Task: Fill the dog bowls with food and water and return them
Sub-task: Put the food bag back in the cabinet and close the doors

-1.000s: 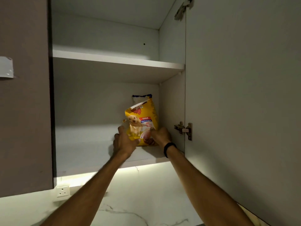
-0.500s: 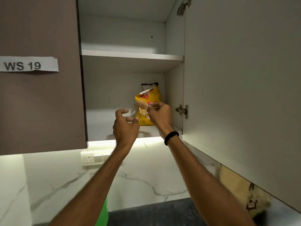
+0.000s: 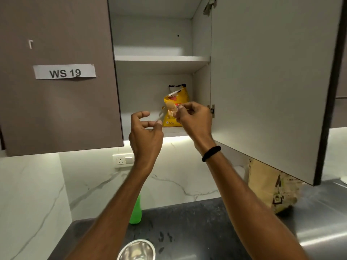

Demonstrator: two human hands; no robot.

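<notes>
A yellow dog food bag [image 3: 175, 106] stands upright at the right end of the open cabinet's lower shelf [image 3: 140, 121]. Both my hands are raised just in front of it and are off the bag. My left hand [image 3: 145, 134] has curled fingers, and a thin, pale, blurred strip [image 3: 161, 113] rises from its thumb tip. My right hand [image 3: 191, 119], with a black wristband, pinches its fingertips together near the bag's front; what it pinches is too small to tell. A steel bowl [image 3: 137, 250] sits on the dark counter at the bottom edge.
The open cabinet door [image 3: 262, 81] hangs close to my right arm. The closed door [image 3: 56, 109] on the left carries a "WS 19" label. A green bottle [image 3: 136, 212], a brown paper bag [image 3: 270, 188] and a wall socket [image 3: 122, 160] are below.
My hands let go of the bag's base and drew back from the shelf. The view dropped, bringing the counter and the steel bowl into sight.
</notes>
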